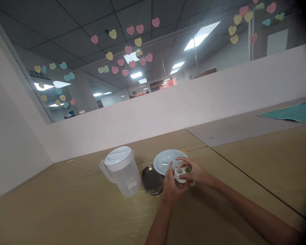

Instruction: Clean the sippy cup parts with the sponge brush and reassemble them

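Both hands are at a small white round container [180, 173], which has a narrower cap-like top with a beige centre. My left hand [172, 188] curls around its left side and underside, index finger pointing up. From the right, my right hand [196, 173] grips its rim between thumb and fingers. Just behind them lies a white oval plate [165, 160], partly covered by the fingers. A dark round metal dish [152, 180] sits to the left of my left hand. Something green [188, 169] shows beside my right fingers, too covered to name.
A translucent plastic pitcher [126, 173] with a white lid stands left of the metal dish, handle facing left. A teal cloth [293, 112] lies at the far right of the wooden table [66, 207]. A low white wall [153, 112] with a window borders the table's back.
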A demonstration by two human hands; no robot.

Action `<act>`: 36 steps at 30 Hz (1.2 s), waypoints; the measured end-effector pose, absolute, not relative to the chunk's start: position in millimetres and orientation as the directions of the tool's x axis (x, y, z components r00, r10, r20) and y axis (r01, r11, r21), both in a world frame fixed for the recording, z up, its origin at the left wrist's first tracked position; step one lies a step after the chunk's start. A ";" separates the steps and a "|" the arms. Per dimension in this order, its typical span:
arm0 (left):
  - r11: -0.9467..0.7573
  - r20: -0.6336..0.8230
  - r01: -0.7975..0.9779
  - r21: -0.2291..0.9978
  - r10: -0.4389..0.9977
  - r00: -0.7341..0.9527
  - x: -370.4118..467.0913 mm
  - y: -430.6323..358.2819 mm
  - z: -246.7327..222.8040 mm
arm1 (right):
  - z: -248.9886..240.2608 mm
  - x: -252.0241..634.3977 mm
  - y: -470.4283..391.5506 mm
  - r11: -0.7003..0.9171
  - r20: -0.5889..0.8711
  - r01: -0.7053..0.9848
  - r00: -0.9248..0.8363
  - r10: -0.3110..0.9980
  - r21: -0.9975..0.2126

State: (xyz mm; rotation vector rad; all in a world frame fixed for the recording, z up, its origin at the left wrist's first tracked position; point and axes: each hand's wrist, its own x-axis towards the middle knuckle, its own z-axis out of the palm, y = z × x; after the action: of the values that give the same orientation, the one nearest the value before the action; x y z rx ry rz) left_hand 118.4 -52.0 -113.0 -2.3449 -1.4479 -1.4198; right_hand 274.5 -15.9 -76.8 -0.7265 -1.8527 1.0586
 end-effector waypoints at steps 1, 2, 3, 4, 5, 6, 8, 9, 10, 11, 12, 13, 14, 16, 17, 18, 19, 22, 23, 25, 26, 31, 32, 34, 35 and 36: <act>-0.571 0.708 0.713 0.407 0.690 0.148 118.7 -51.6 -113.0 | -74.1 278.6 -14.7 0.441 0.362 0.037 -0.510 0.780 -0.897; -0.580 0.710 0.703 0.412 0.688 0.152 119.0 -51.0 -113.2 | -71.3 283.0 -13.4 0.414 0.338 0.012 -0.555 0.760 -0.910; -0.587 0.715 0.697 0.411 0.682 0.153 119.2 -50.4 -113.7 | -68.7 287.4 -11.5 0.391 0.318 -0.010 -0.599 0.735 -0.920; -0.591 0.722 0.697 0.406 0.675 0.153 119.4 -49.9 -114.3 | -66.6 291.7 -9.0 0.376 0.310 -0.032 -0.633 0.710 -0.926; -0.593 0.730 0.700 0.398 0.667 0.150 119.5 -49.4 -115.0 | -65.4 295.7 -5.8 0.372 0.316 -0.055 -0.651 0.690 -0.926; -0.592 0.738 0.707 0.388 0.658 0.146 119.5 -49.2 -115.6 | -65.1 299.2 -2.0 0.381 0.339 -0.079 -0.642 0.688 -0.921; -0.581 0.747 0.727 0.366 0.649 0.143 119.5 -49.4 -116.5 | -66.9 304.1 6.3 0.415 0.408 -0.119 -0.552 0.727 -0.902; -0.575 0.748 0.737 0.355 0.647 0.145 119.6 -49.8 -116.6 | -68.6 305.0 9.6 0.429 0.437 -0.137 -0.492 0.753 -0.893; -0.571 0.748 0.744 0.346 0.647 0.149 119.7 -50.3 -116.7 | -70.5 304.9 11.7 0.435 0.457 -0.157 -0.444 0.771 -0.887; -0.569 0.746 0.750 0.338 0.647 0.155 120.0 -50.7 -116.7 | -72.3 303.6 12.3 0.434 0.466 -0.176 -0.422 0.778 -0.883; -0.567 0.746 0.754 0.331 0.646 0.159 120.2 -51.0 -116.8 | -73.8 301.4 11.1 0.430 0.468 -0.190 -0.430 0.772 -0.883; -0.568 0.749 0.756 0.324 0.642 0.162 120.5 -51.0 -116.9 | -75.0 298.6 8.4 0.427 0.465 -0.193 -0.465 0.753 -0.884; -0.571 0.755 0.757 0.318 0.635 0.162 120.8 -50.9 -117.2 | -75.8 295.6 4.7 0.426 0.455 -0.183 -0.514 0.727 -0.886; -0.580 0.768 0.755 0.305 0.619 0.166 121.3 -50.5 -117.6 | -76.4 290.7 -3.1 0.424 0.418 -0.143 -0.607 0.676 -0.894; -0.584 0.772 0.755 0.299 0.613 0.167 121.4 -50.3 -117.7 | -76.4 289.5 -5.7 0.418 0.396 -0.127 -0.640 0.658 -0.900; -0.586 0.776 0.755 0.295 0.608 0.169 121.4 -50.2 -117.6 | -76.3 289.5 -7.1 0.406 0.380 -0.124 -0.662 0.646 -0.905; -0.586 0.777 0.756 0.291 0.606 0.171 121.4 -50.3 -117.4 | -76.0 290.5 -7.1 0.394 0.377 -0.136 -0.673 0.637 -0.909; -0.589 0.783 0.760 0.275 0.596 0.178 121.1 -50.9 -116.3 | -74.3 296.5 -3.2 0.373 0.414 -0.217 -0.676 0.609 -0.902; -0.589 0.781 0.759 0.275 0.598 0.180 121.0 -51.2 -116.1 | -73.2 298.1 -2.7 0.366 0.418 -0.231 -0.681 0.602 -0.902; -0.589 0.770 0.754 0.290 0.612 0.182 121.1 -51.6 -116.1 | -70.3 299.0 -5.1 0.357 0.395 -0.210 -0.698 0.597 -0.910; -0.589 0.764 0.750 0.301 0.620 0.180 121.1 -51.8 -116.3 | -68.7 298.2 -7.9 0.359 0.374 -0.180 -0.706 0.601 -0.916; -0.592 0.763 0.740 0.321 0.624 0.168 121.9 -51.6 -117.7 | -62.4 292.5 -20.3 0.371 0.309 -0.041 -0.641 0.702 -0.928; -0.592 0.764 0.740 0.319 0.623 0.170 122.1 -51.7 -117.5 | -61.6 292.6 -20.4 0.361 0.309 -0.042 -0.615 0.725 -0.932; -0.589 0.760 0.743 0.319 0.627 0.171 122.3 -52.2 -116.0 | -60.0 294.0 -19.2 0.340 0.329 -0.090 -0.565 0.757 -0.936; -0.586 0.756 0.744 0.321 0.632 0.172 122.4 -52.7 -114.8 | -59.0 295.1 -18.4 0.328 0.344 -0.129 -0.537 0.770 -0.936; -0.582 0.750 0.746 0.324 0.639 0.173 122.5 -53.3 -113.6 | -57.8 296.2 -17.8 0.310 0.355 -0.174 -0.505 0.786 -0.935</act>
State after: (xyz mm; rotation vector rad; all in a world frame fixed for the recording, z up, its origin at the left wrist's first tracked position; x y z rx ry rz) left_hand 122.5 -53.3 -113.6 -2.3132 -1.3729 -1.3818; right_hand 296.2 -17.8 -57.8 -0.5606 -1.6805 1.3443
